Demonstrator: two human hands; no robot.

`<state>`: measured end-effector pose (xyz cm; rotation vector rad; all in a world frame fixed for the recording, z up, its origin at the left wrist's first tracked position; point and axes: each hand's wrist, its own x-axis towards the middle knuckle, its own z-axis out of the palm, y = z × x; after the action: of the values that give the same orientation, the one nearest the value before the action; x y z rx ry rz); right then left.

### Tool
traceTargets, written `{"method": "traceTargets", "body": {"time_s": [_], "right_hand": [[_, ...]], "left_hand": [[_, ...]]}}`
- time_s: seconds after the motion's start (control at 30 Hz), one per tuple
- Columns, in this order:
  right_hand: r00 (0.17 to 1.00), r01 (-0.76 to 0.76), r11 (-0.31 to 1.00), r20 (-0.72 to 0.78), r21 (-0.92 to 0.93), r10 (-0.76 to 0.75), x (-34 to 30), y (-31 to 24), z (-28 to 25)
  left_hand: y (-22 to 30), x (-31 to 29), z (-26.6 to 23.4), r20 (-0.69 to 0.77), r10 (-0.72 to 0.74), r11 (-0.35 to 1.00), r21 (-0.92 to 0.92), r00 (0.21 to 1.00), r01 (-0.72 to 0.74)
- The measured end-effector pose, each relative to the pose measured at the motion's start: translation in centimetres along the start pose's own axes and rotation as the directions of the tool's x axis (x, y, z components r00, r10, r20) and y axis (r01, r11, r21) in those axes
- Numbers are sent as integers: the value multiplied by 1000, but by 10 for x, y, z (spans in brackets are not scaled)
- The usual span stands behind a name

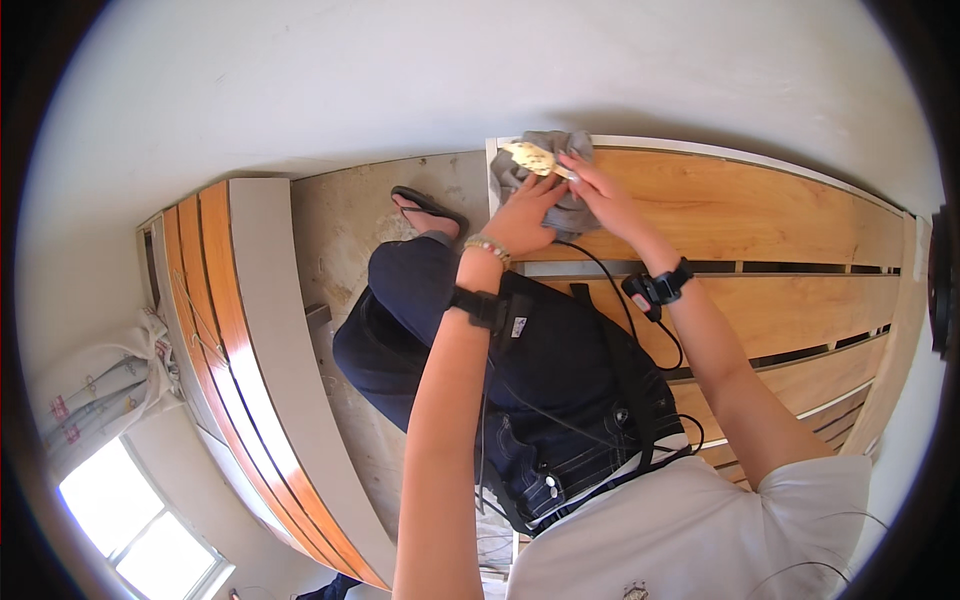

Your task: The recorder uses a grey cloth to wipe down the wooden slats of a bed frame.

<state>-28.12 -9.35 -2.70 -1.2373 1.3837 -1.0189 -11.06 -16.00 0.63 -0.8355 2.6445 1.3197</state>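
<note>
At the bed's far left corner a crumpled grey cloth [572,212] lies over the slats. My right hand [603,197] is closed around the thin light handle of a pale yellow, dark-specked thing [531,157], whose kind I cannot make out. Its wide end points to the left, above the cloth. Close beside it, my left hand [522,218] rests on the cloth with its fingers stretched out, their tips just below the specked thing. A beaded bracelet circles my left wrist, and both forearms wear dark straps.
I sit on a wooden slatted bed [720,205] with gaps between its boards. A black cable [612,285] loops beside my right forearm. Left stands another orange slatted wooden piece [235,290] with a pale side. Bare concrete floor [340,220] lies between; a white wall rises behind.
</note>
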Motion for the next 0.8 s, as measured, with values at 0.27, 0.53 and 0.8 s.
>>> {"method": "traceTargets", "body": {"time_s": [0.27,0.53,0.8], "right_hand": [[983,-148,968,-73,201,166,-58,1,-42],[994,48,996,-97,77,-40,-12,17,-20],[971,137,990,201,-16,-131,42,-5,18]], "left_hand": [[27,35,27,183,27,963,261,983,-75],[21,43,9,-72,-87,883,457,994,110],[-31,15,-26,-152,-213,961,148,965,235]]}}
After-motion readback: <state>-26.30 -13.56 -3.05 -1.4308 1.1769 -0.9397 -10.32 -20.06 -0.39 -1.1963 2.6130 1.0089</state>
